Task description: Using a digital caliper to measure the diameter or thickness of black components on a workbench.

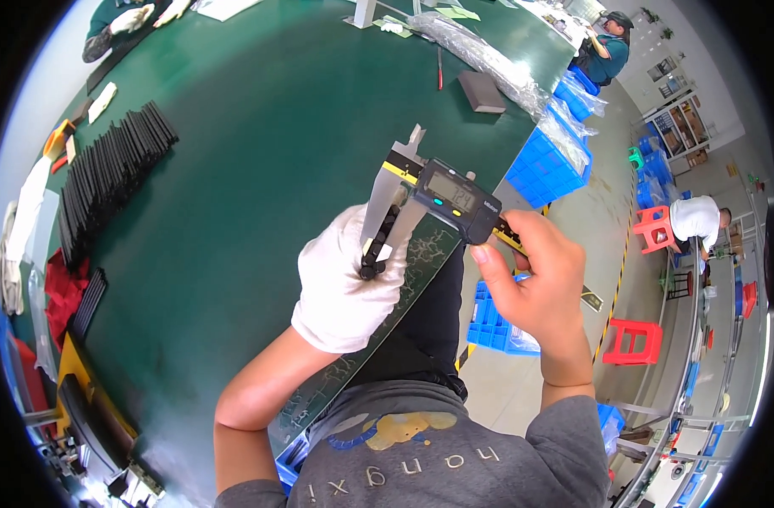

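My left hand [340, 292], in a white glove, is closed around a few short black rods [375, 258] seen nearly end-on. A digital caliper [463, 207] with a small display crosses above that glove. Its long metal jaws reach down on either side of the rods; whether both jaws touch them I cannot tell. My bare right hand [539, 275] grips the caliper's slide and beam, thumb beneath the display housing. The far end of the beam sticks out past this hand.
On the green table [260, 110], many black rods [116, 173] lie in a row at left, near a red cloth [65, 296]. A dark box [482, 91] and plastic-wrapped goods [480, 55] sit farther off. Blue crates [552, 161] stand beyond the table edge. Other people work nearby.
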`<move>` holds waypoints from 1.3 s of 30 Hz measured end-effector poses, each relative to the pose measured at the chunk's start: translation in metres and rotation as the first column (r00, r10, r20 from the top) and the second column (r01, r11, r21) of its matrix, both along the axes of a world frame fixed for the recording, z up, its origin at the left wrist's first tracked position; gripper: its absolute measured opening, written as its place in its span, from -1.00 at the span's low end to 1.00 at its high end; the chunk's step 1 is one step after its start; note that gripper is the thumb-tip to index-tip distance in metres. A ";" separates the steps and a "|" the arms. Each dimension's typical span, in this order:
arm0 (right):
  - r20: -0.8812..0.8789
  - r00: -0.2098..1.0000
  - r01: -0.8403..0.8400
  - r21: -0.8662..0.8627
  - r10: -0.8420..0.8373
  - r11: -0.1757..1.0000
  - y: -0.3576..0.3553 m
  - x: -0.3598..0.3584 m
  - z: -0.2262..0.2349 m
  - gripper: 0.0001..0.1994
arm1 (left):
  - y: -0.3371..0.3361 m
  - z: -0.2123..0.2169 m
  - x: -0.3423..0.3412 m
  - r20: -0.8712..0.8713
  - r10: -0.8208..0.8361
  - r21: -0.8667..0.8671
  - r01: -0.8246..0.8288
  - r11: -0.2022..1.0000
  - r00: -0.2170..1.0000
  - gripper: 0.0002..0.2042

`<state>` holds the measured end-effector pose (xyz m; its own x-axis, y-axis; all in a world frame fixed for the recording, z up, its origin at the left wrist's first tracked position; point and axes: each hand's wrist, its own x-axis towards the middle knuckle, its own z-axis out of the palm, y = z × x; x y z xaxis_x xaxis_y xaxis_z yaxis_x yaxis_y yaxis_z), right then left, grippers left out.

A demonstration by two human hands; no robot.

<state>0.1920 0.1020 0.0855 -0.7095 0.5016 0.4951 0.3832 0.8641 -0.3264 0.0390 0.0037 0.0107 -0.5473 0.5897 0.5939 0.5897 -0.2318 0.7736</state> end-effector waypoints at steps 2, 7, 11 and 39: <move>0.023 1.000 0.010 0.002 -0.010 1.000 0.000 -0.001 0.001 -0.71 | 0.000 0.001 0.000 -0.005 0.016 0.015 -0.016 1.000 1.000 -0.67; 0.008 1.000 0.022 0.071 -0.023 0.997 0.001 0.000 0.008 -0.68 | 0.000 0.008 0.000 -0.067 0.040 0.008 -0.039 0.999 0.997 -0.62; -0.011 1.000 0.002 0.144 -0.001 0.990 0.002 -0.001 0.011 -0.68 | 0.000 0.011 0.004 0.011 0.063 -0.008 -0.063 0.998 0.998 -0.74; 0.001 0.998 -0.060 0.165 0.061 0.984 0.002 0.001 0.014 -0.71 | -0.002 0.003 -0.002 0.009 0.010 -0.055 -0.010 0.998 1.000 -0.52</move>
